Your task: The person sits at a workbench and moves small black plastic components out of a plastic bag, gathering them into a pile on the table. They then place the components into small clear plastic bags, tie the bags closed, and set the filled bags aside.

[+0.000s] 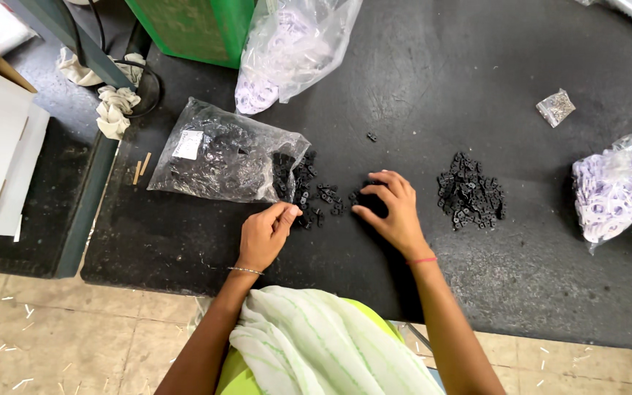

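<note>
Left hand is pinching, thumb and fingertips narrowed on what looks like one small black plastic clip at the near end of the loose scatter; the piece itself is barely showing, so the hold is a judgement. Right hand is curling palm-down over more clips, fingers arched and close together, probably raking or covering a few; cannot tell what it is actually gripping.

The scatter is spilling out of the open mouth of a clear crinkled plastic bag, lying flat near the middle of the black worktable with a white label on it, likely tipped so the parts feed toward the hands. A separate heap of the same black clips is sitting just right of the right hand, apart from the scatter, looking like a sorted pile.

Two clear bags of pale purple-white rings: one at the far edge, one by the right edge. A tiny bag of metal bits is lying far right. The tabletop is matte, scuffed, rubbery.
</note>
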Available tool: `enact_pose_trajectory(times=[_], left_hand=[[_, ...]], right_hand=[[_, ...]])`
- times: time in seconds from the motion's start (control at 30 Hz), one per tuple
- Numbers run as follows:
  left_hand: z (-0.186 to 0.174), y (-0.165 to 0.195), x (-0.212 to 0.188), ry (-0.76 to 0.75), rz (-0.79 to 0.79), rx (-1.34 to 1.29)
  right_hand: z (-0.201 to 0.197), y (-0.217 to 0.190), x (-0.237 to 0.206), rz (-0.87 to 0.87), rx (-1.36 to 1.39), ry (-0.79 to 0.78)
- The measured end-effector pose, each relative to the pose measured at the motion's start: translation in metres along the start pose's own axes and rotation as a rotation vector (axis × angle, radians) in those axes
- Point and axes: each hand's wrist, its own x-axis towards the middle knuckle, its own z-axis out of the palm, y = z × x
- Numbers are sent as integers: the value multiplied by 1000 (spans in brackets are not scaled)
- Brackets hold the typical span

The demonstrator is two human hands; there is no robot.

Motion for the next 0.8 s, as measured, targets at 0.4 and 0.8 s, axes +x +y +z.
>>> enact_pose_trajectory(times=[0.4, 0.8], left_hand=[[6, 3, 4, -5, -11, 7], [5, -7, 8, 9, -10, 16]], right_hand=[[3, 12, 6, 40, -70, 45], [10, 7, 7, 99, -53, 112]])
